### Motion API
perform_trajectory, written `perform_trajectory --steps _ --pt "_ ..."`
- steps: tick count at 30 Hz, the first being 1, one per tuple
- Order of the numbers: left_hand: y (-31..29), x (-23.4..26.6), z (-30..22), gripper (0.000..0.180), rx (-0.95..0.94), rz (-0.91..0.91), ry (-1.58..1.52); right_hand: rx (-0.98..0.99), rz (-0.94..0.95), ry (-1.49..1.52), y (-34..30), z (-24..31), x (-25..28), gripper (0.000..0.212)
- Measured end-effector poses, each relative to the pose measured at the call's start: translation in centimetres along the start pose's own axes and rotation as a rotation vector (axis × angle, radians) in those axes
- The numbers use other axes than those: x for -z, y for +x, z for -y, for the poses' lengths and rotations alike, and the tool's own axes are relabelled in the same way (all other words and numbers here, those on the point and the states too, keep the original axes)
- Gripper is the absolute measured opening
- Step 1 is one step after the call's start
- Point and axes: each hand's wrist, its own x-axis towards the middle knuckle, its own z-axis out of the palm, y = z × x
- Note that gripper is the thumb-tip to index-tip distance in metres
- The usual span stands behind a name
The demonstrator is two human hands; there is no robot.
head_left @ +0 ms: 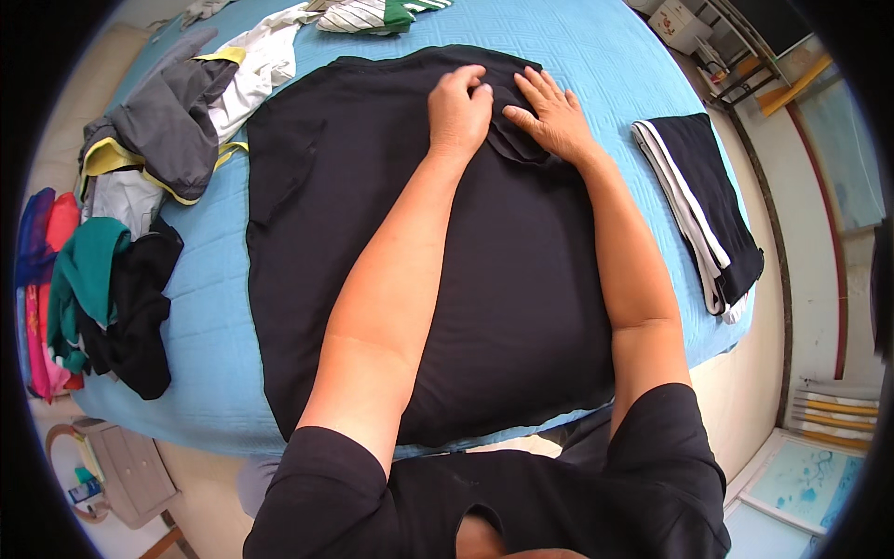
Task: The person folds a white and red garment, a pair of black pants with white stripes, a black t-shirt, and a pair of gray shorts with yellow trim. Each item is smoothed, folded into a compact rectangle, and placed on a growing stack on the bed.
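Note:
A large black T-shirt [521, 298] lies spread flat on the bed, its collar at the far edge. Its right sleeve is folded inward, making a small rumpled fold near the far right. My left hand [458, 114] is closed at the inner edge of that fold, fingers curled and thumb bent; the cloth at its fingertips is partly hidden. Just to the right, my right hand [551, 116] lies with fingers stretched out and pressed on the outer part of the same sleeve. Both forearms reach across the shirt.
A light blue quilted bedspread [643, 88] lies beneath. Folded black-and-white clothing [703, 205] sits at the right edge. Left are a grey garment with yellow trim [172, 126], a green garment [88, 275] and other loose clothes. A green-striped garment [368, 14] lies at the far edge.

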Motion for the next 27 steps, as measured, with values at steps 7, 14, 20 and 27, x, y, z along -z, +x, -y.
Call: perform_trajectory --steps 7,14,20,27 --pt "0.3 1.5 -1.8 0.018 -0.267 -0.133 0.248 0.196 0.087 -0.045 -3.9 1.5 3.4 0.084" --pt "-2.2 0.9 0.8 0.045 -0.237 0.174 0.552 0.182 0.017 0.015 -5.6 2.3 2.4 0.088" --pt "-9.2 6.0 -3.5 0.072 -0.123 0.329 0.685 0.064 -0.026 0.06 -13.9 3.0 3.8 0.085" --pt "-21.3 17.9 -11.3 0.065 -0.103 0.578 0.93 0.023 0.073 -0.005 -25.4 6.3 7.8 0.072"
